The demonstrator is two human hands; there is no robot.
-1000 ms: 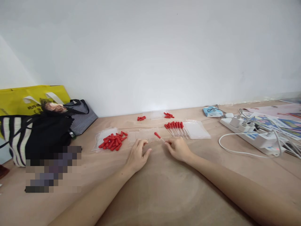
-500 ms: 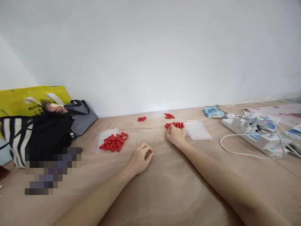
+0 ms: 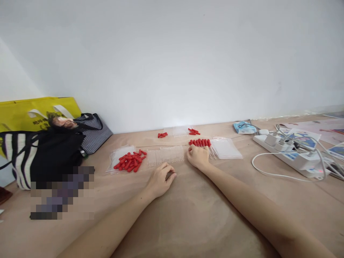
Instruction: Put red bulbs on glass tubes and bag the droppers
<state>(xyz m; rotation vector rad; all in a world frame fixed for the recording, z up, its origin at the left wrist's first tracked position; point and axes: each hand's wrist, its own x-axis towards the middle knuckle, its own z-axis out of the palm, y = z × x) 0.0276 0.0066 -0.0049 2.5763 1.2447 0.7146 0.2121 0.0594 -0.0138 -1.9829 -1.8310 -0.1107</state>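
Brown tabletop [image 3: 177,222] against pale wall [image 3: 172,64], left hand [image 3: 161,180] loosely curled, right hand [image 3: 198,156] beside red-bulbed droppers [image 3: 205,142], grip unclear

A plain pale-gray wall [image 3: 172,68] rises behind the table [image 3: 172,222], whose light-brown surface shows faint sheen and creases. Soft light brightens the wall's lower middle; at the left, a diagonal edge separates a paler wall section [image 3: 13,75].

Red bulbs [image 3: 130,161], yellow bag [image 3: 16,111], white wall [image 3: 172,64]
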